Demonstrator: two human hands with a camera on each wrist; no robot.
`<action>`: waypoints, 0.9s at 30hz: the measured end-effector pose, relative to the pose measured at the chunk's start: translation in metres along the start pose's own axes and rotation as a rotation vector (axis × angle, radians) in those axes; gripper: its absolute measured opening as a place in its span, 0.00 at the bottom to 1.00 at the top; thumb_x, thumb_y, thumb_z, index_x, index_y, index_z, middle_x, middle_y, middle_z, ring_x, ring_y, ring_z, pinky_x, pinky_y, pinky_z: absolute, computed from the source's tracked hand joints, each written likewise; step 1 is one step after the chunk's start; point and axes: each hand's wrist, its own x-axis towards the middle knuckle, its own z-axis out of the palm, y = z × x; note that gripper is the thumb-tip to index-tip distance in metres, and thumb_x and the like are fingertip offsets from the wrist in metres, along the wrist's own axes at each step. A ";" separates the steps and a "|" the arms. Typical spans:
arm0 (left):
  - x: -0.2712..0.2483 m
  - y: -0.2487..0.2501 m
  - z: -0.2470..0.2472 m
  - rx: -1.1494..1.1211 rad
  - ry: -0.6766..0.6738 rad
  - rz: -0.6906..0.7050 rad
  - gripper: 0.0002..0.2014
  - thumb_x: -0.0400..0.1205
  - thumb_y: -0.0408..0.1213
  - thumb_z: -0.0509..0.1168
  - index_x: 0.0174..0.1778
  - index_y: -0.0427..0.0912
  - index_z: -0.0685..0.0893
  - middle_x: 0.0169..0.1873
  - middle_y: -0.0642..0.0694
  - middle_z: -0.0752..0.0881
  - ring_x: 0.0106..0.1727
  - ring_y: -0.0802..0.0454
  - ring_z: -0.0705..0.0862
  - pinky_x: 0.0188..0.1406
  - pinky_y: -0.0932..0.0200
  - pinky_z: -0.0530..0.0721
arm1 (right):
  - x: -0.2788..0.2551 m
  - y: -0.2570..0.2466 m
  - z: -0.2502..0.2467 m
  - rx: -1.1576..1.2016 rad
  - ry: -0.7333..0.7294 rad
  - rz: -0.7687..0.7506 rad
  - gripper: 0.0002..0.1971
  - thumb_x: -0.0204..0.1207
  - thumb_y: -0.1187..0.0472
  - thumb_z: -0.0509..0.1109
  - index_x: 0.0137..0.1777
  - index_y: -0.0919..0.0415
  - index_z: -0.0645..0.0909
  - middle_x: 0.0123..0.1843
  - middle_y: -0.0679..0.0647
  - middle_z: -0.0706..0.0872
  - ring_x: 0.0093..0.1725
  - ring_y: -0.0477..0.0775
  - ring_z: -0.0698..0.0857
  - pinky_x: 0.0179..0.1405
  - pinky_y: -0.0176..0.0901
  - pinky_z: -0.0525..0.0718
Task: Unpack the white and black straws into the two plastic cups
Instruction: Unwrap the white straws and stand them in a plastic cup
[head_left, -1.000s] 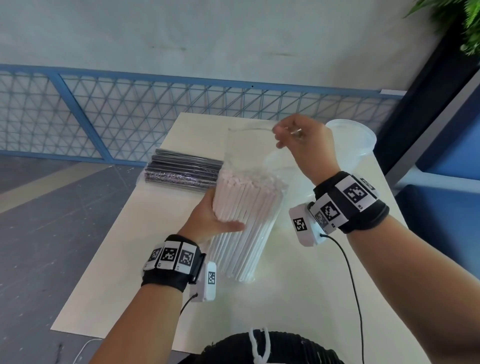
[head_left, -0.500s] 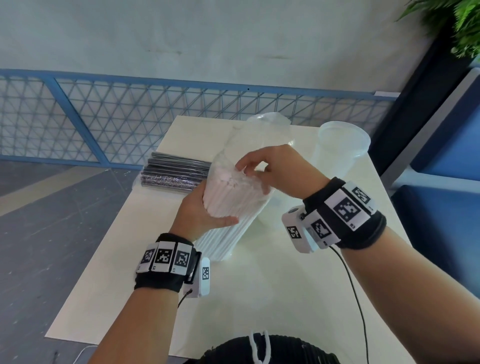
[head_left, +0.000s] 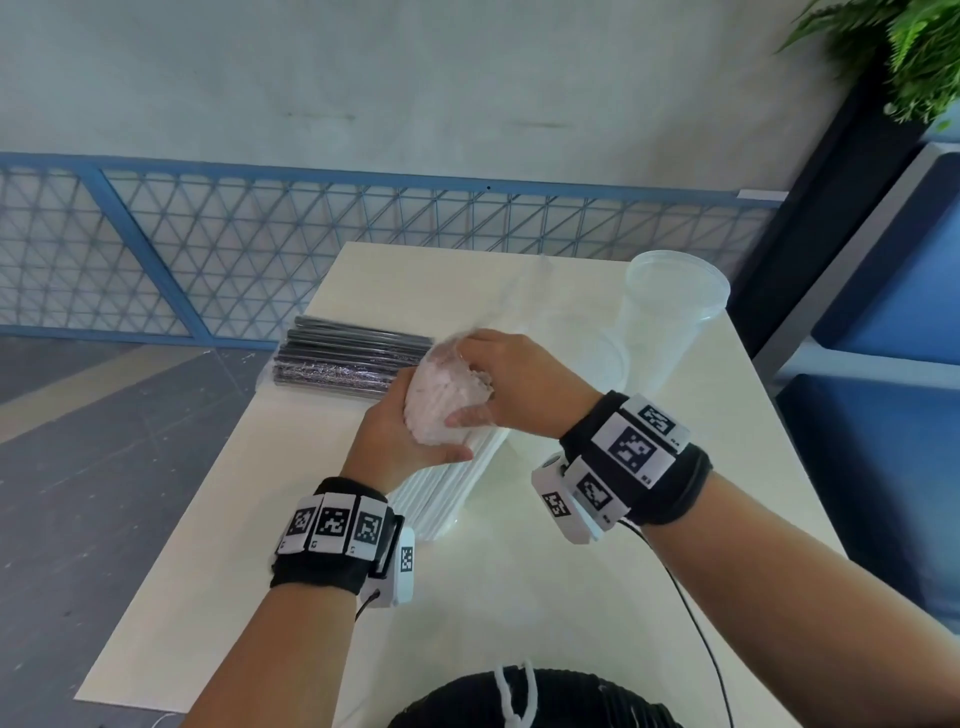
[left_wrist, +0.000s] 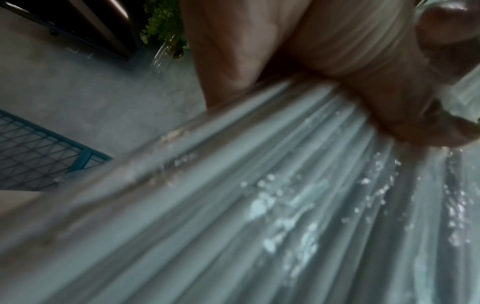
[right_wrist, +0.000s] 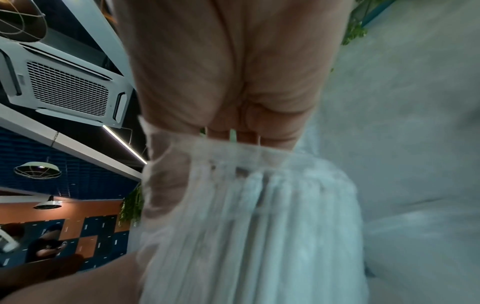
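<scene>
A bundle of white straws (head_left: 448, 410) in a clear plastic bag stands tilted on the table (head_left: 519, 597). My left hand (head_left: 400, 439) grips its upper part from the left, thumb across the front. From the right, my right hand (head_left: 501, 382) curls over the straw tops, fingers and thumb round them. The straws (left_wrist: 285, 205) fill the blurred left wrist view, and the right wrist view shows the same straws (right_wrist: 259, 226) below my right hand (right_wrist: 228, 82). A pack of black straws (head_left: 348, 358) lies flat at the back left. Two clear plastic cups (head_left: 670, 312) (head_left: 597, 364) stand at the back right.
The loose open top of the clear bag (head_left: 519, 291) sticks up behind my hands. A blue mesh fence (head_left: 260, 249) runs behind the table. A dark blue cabinet (head_left: 883, 415) is at the right, close to the table edge.
My right hand came down from holding the bag's top high and now grips the straw tops. The left hand kept its hold as the bundle shifted slightly.
</scene>
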 end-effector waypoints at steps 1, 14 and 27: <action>0.001 -0.001 0.000 -0.001 0.013 -0.009 0.52 0.45 0.56 0.83 0.67 0.55 0.72 0.59 0.53 0.84 0.62 0.57 0.82 0.59 0.55 0.82 | 0.000 -0.001 0.003 0.030 0.024 0.010 0.29 0.64 0.53 0.80 0.63 0.64 0.79 0.58 0.59 0.83 0.55 0.56 0.82 0.54 0.38 0.76; 0.002 0.011 0.005 0.169 0.035 0.014 0.48 0.55 0.41 0.84 0.72 0.44 0.70 0.58 0.54 0.78 0.59 0.58 0.73 0.55 0.63 0.72 | 0.002 0.004 0.020 0.259 0.342 0.266 0.08 0.68 0.61 0.78 0.46 0.63 0.88 0.38 0.58 0.87 0.35 0.50 0.76 0.31 0.27 0.68; 0.006 0.006 0.008 0.147 0.037 -0.016 0.45 0.55 0.41 0.84 0.68 0.45 0.73 0.55 0.53 0.81 0.58 0.55 0.78 0.55 0.61 0.75 | -0.005 0.022 -0.044 0.454 0.498 0.287 0.09 0.67 0.64 0.78 0.48 0.60 0.88 0.40 0.51 0.85 0.28 0.37 0.80 0.31 0.30 0.85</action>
